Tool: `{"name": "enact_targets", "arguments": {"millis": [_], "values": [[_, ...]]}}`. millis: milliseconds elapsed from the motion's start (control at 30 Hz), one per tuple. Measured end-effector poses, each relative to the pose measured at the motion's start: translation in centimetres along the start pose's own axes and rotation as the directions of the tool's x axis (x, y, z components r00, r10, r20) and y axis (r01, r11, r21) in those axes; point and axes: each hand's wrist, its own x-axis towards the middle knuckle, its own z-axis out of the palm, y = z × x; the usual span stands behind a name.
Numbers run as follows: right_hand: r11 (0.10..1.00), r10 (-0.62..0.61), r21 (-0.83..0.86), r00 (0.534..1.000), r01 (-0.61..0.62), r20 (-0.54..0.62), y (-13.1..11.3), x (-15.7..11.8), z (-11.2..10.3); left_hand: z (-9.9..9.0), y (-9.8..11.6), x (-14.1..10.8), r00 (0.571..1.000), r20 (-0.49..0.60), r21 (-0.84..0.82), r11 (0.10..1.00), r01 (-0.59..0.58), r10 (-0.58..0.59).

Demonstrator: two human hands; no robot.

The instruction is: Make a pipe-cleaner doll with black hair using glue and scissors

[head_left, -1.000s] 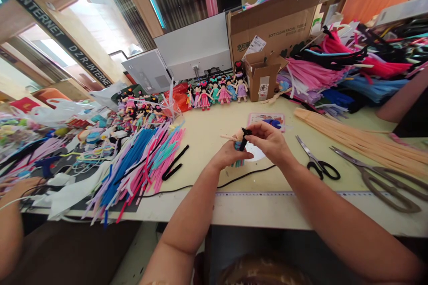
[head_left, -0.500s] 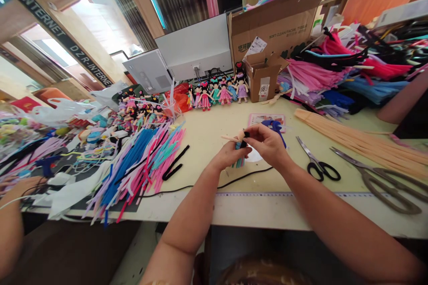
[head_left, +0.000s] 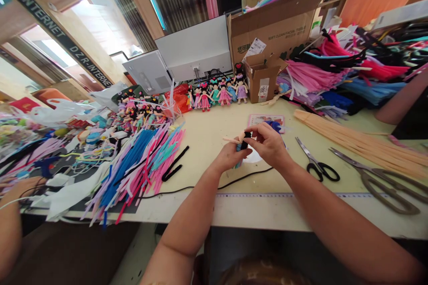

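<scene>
Okay, small doll (head_left: 239,147) sits between both hands: left hand (head_left: 230,155) clamped round its body, right hand (head_left: 269,143) pinching its black part (head_left: 245,143). Likely light, soft, bendable; grip mid-body, spare the thin arm (head_left: 230,140).

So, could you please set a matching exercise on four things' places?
1. small doll
2. black-handled scissors
3. bent black strip
4. small cardboard box

A. beside the row of dolls
B. just left of the larger scissors
C. in the left hand, right hand at it
D. just right of the colourful strips

Pairs: 1-C, 2-B, 3-D, 4-A
</scene>
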Motion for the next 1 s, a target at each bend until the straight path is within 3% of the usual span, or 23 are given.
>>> {"name": "enact_targets", "arguments": {"millis": [367, 567, 1000], "values": [[0.999, -0.012, -0.053, 1.000, 0.010, -0.023, 0.34, -0.13, 0.17, -0.13, 0.08, -0.13, 0.998, -0.054, 0.233, 0.972, 0.023, -0.010], [0.995, -0.043, -0.095, 0.999, 0.042, -0.007, -0.12, -0.25, 0.10, -0.13, -0.14, -0.05, 0.997, -0.052, 0.241, 0.970, -0.038, 0.052], [0.995, -0.016, -0.103, 1.000, 0.015, -0.006, 0.01, -0.11, 0.11, 0.01, -0.16, 0.04, 0.997, -0.080, 0.184, 0.983, 0.004, 0.011]]}}
